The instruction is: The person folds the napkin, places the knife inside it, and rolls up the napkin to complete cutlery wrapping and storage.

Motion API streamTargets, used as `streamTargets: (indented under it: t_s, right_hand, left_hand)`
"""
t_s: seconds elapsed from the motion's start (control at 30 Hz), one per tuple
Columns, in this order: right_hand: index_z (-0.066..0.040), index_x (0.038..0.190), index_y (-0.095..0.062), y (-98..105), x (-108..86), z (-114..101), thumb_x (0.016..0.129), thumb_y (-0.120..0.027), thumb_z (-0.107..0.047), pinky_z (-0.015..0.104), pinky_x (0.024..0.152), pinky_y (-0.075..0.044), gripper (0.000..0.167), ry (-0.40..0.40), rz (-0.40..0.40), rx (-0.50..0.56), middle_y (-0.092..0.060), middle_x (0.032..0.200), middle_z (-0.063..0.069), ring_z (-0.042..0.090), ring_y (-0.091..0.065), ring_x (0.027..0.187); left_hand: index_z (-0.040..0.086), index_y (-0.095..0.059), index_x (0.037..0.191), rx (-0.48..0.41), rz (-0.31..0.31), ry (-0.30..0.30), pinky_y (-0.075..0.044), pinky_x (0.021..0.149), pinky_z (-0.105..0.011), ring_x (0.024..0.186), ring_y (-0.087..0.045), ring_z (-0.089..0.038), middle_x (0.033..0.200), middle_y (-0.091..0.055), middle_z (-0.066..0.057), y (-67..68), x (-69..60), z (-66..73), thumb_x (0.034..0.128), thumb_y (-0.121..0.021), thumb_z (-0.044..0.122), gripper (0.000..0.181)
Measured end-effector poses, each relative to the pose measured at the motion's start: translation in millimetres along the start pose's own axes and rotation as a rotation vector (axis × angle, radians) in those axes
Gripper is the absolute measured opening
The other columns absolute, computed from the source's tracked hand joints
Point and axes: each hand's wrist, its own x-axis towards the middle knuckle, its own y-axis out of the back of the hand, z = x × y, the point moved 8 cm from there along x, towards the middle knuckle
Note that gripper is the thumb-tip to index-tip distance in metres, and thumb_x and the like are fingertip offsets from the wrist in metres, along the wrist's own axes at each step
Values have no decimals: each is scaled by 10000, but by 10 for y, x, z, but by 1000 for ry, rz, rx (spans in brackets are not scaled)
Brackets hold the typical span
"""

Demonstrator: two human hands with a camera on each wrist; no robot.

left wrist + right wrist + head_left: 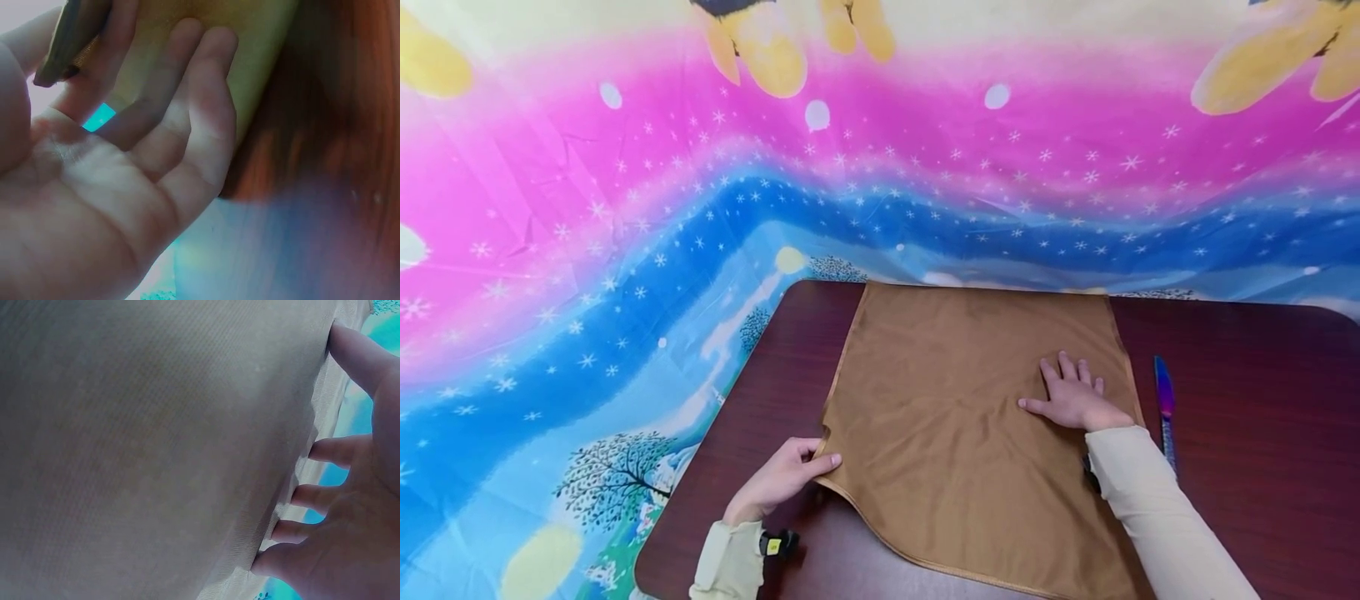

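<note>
A brown cloth (940, 358) lies over the middle of the table, its near-left edge lifted off the surface. The left hand (782, 473) pinches that corner edge, thumb on top and the other fingers beneath; in the left wrist view the left hand (125, 162) has its fingers behind the cloth (256, 44). On the cloth's right part rests the right hand (1072, 400), palm down with fingers spread. The right wrist view shows the fingertips of the right hand (337, 506) touching the cloth (144, 450).
A knife (1165, 404) with a blue-purple blade lies on the dark red table (1262, 417), right of the cloth and beside the right forearm. Behind the table and along its left side hangs a colourful printed backdrop (880, 167).
</note>
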Motion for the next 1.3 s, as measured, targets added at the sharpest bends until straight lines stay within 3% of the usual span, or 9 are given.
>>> streamTargets:
  t_s: [0.4, 0.7, 1.03, 1.3]
  right_hand:
    - [97, 1464, -254, -15, 12, -8, 896, -598, -496, 780, 1015, -89, 890, -2, 12, 17, -84, 1511, 397, 636, -43, 1355]
    - [94, 1472, -234, -23, 12, 0, 902, -590, -485, 776, 1022, -69, 888, -3, 9, 23, -64, 1515, 394, 632, -22, 1359]
    - [98, 1466, -249, -11, 4, 8, 897, -596, -484, 774, 1022, -83, 885, -7, 8, 14, -78, 1511, 398, 634, -37, 1356]
    - [107, 1450, -278, 18, -7, -3, 887, -610, -491, 777, 1013, -120, 886, 0, 18, 2, -111, 1497, 409, 644, -73, 1343]
  left_hand:
    - [-36, -667, 859, 23, 33, -21, -442, 711, -190, 716, -564, -33, 757, -622, 54, -34, 119, 187, 930, -632, 214, 262]
    - [-70, -565, 764, -12, 60, 2, -369, 615, -225, 628, -433, -112, 644, -451, 45, -46, 212, 288, 931, -633, 227, 348]
    - [-19, -676, 855, 17, 53, -15, -391, 628, -218, 665, -487, -96, 709, -569, 46, -85, 304, 465, 941, -618, 230, 270]
    - [-38, -640, 805, 10, 37, -45, -409, 611, -216, 635, -504, -71, 682, -562, 19, -114, 365, 583, 940, -618, 207, 281]
